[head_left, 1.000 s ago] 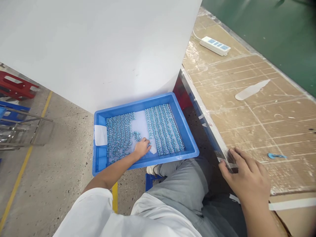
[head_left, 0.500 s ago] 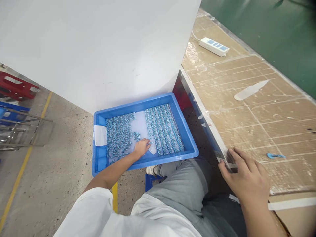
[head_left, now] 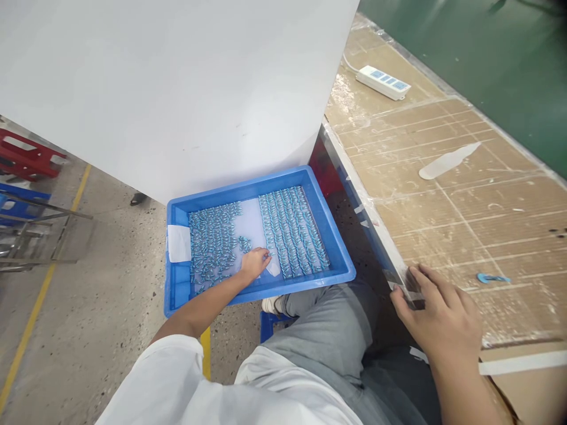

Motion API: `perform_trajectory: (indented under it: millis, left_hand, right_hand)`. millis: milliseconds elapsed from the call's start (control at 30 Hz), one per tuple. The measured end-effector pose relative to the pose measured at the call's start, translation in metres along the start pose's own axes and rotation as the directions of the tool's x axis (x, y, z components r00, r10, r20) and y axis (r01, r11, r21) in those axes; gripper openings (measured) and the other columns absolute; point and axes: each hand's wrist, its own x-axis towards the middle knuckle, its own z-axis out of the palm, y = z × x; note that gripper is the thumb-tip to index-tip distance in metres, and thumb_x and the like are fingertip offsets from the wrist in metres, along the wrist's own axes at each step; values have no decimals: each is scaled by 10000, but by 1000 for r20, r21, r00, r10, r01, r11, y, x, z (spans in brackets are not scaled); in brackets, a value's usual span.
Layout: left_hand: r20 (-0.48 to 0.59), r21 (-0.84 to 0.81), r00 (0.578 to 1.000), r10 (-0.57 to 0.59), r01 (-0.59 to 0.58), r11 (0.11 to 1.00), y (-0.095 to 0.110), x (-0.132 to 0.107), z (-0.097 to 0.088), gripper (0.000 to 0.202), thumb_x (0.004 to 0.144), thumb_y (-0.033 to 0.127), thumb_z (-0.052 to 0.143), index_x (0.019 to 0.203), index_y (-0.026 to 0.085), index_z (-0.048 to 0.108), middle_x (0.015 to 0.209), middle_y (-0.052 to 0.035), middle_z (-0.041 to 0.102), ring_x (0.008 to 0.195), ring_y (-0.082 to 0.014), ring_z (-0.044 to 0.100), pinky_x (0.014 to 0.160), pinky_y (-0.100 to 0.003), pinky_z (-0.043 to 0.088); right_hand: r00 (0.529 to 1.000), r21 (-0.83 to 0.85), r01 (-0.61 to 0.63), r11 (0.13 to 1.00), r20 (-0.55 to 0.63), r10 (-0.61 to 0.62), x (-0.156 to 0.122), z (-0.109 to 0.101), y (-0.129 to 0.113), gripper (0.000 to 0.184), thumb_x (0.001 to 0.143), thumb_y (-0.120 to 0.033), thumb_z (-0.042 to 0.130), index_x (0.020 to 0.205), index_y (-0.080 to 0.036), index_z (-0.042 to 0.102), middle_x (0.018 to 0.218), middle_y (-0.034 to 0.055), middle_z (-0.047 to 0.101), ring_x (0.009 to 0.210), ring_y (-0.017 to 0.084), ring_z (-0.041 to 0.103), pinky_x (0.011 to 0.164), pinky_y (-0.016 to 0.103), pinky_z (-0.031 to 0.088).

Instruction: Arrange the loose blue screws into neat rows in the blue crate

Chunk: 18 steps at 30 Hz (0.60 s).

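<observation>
A blue plastic tray sits low at my left, holding several small blue parts: loose ones on its left side, neat rows on its right. My left hand reaches into the tray, its fingertips pinched together at the near end of the rows on a small blue part. My right hand rests on the edge of the cardboard-covered table, fingers spread and holding nothing. One small blue part lies on the table just beyond it.
A large white panel stands behind the tray. A white power strip lies at the table's far end, and a white strip of tape mid-table. Metal frames and red and blue crates stand on the floor at left.
</observation>
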Motion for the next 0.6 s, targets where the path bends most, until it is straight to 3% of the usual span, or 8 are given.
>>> perform_trajectory:
  millis: [267,400,600]
  left_hand:
    - [-33,-34,999,-24,23,999,4,0,-3,222,927,367,596,1078,228,680,1082,-16,722,1052,-174,646,930,-276,469]
    - [-77,-46,993,-86,83,996,1,-2,-11,341,877,404,669,1165,225,634,1102,-33,692,1044,-188,636,923,-289,472]
    - [-4,-8,998,-57,57,998,-4,-5,-19,355,857,344,687,1196,254,630,1168,-40,654,1067,-195,626,935,-300,474]
  right_hand:
    - [1000,-13,4,1000,7,-4,0,-2,-1,528,829,-312,685,1331,-182,586,1333,114,630,1047,339,645,920,472,479]
    - [1000,-1,-6,1000,-2,6,3,-4,-4,501,837,-309,677,1316,-185,599,1327,112,633,1056,340,644,906,473,485]
    - [1000,2,-7,1000,8,7,0,-2,-1,531,832,-311,693,1337,-187,584,1344,115,622,1088,349,635,945,486,480]
